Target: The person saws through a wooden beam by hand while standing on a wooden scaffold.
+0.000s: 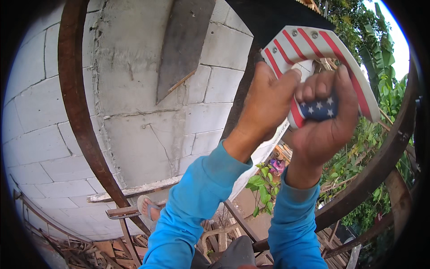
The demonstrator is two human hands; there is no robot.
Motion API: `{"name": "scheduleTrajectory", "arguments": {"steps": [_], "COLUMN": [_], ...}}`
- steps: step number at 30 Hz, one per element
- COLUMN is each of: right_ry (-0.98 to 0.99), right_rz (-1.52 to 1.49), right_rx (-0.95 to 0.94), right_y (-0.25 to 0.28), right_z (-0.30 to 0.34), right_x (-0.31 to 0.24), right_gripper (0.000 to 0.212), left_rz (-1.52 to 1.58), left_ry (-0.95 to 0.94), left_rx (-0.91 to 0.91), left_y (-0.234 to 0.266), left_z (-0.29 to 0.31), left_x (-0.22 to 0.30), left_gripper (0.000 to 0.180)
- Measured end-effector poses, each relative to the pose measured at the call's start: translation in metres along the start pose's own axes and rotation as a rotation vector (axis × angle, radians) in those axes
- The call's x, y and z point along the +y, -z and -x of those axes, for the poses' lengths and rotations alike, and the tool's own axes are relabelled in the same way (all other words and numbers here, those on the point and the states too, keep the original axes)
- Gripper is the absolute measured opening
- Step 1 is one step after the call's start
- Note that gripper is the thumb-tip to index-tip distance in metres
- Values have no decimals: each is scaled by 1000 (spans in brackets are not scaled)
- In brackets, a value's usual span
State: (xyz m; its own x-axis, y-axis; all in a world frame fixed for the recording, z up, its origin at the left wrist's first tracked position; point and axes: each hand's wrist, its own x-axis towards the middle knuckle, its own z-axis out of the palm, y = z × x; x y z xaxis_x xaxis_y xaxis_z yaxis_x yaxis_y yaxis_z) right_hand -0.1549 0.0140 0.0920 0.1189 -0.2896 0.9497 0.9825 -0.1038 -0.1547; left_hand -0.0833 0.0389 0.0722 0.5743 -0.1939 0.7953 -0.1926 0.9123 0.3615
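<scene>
I grip a curved red-and-white striped plate (pixel 313 49) with a starred blue patch: my right hand (pixel 324 121) clenches it, my left hand (pixel 268 101) pinches its edge.

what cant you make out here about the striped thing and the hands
Head view only:
- The striped tool: its middle is covered by the left hand and right hand, so its kind is unclear.
- The metal bit above the right hand's fingers: too small to identify.
- The foot in a sandal: partly hidden behind the rusty bar.
</scene>
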Motion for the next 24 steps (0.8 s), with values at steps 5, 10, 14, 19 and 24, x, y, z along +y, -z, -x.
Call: {"name": "scheduleTrajectory", "arguments": {"steps": [5,10,14,19,24], "right_ry": [159,-11,-14,-101,110], "right_rz": [274,98,-41,6,62], "right_rx": [-109,-71,-231,-241,-200], "right_y": [6,25,51,41,14], "right_z": [5,30,11,22,-1], "right_x": [13,-48,-46,-70,-12], "right_gripper": [23,25,24,25,21], "left_rz": [11,31,-60,29,50], "left_ry": [-27,112,-50,8,4], "left_rx": [-86,-137,14,49,-187], "left_y": [13,-25,-39,-50,6], "left_z": [3,43,44,61,-8], "left_x": [9,-6,-13,6,12], "left_gripper": [12,22,18,15,16]}}
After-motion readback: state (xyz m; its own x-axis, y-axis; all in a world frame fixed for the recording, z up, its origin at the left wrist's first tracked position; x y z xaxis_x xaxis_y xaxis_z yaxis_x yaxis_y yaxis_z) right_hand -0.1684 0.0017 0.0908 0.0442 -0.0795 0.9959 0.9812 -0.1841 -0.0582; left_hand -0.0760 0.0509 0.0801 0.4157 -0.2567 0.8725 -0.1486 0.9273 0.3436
